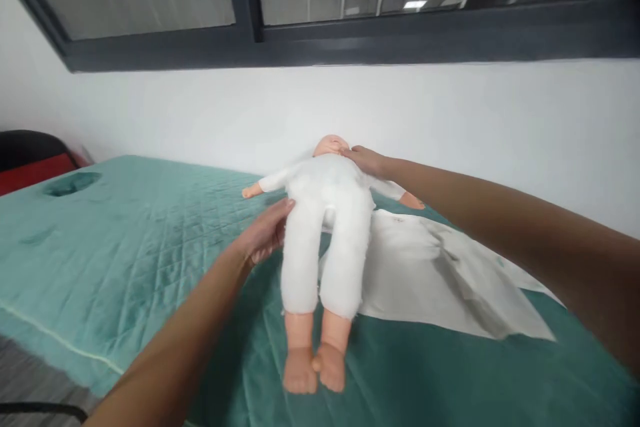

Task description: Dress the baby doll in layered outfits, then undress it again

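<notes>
A baby doll with a white, fuzzy body lies face up, its bare feet pointing toward me. Its arms stretch out to both sides, and its head is tipped back so that mostly the chin shows. At the doll's hip, my left hand grips the side, thumb on top and fingers curled beneath. My right hand holds the doll by the neck and shoulder; some of its fingers are hidden behind the doll. A white cloth is spread, creased, under and to the right of the doll. Whether the doll's back touches the bed, I cannot tell.
The doll is over a green quilted bed cover with a round hole at the far left. Behind runs a white wall below a dark-framed window. A red and black object stands at the left edge.
</notes>
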The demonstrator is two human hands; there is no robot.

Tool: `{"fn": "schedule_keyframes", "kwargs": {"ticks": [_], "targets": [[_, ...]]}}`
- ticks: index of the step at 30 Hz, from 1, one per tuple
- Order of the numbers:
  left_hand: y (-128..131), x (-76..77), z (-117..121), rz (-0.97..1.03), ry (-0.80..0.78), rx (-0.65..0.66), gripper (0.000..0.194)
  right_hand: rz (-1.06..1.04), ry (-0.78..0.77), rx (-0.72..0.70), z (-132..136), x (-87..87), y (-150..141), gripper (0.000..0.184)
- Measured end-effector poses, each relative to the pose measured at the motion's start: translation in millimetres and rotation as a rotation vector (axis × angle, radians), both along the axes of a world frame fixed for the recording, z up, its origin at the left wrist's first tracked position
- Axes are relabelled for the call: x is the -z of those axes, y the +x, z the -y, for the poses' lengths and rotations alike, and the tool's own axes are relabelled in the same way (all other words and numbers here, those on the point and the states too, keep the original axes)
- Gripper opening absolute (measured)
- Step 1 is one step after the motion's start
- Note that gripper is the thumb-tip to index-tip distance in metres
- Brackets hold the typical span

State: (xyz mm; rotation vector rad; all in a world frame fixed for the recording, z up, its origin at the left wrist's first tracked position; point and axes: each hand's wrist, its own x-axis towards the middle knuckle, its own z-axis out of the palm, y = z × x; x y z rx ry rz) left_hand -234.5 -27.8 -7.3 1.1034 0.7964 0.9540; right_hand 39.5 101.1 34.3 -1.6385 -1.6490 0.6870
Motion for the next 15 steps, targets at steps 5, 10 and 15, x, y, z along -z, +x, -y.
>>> {"fn": "schedule_keyframes", "kwargs": {"ticks": [5,10,15], "targets": [[85,17.9,26,0.033,-0.053,0.261,0.05,0.072,-0.141,0.051,65,12.2,113,0.095],[139,35.9,43,-0.03,-0.103,0.414,0.068,0.059,-0.201,0.104,116,38.1,163,0.099],[150,34.9,53,-0.117,-0.082,0.464,0.063,0.155,-0.232,0.113,127,49.0,181,0.098]]}}
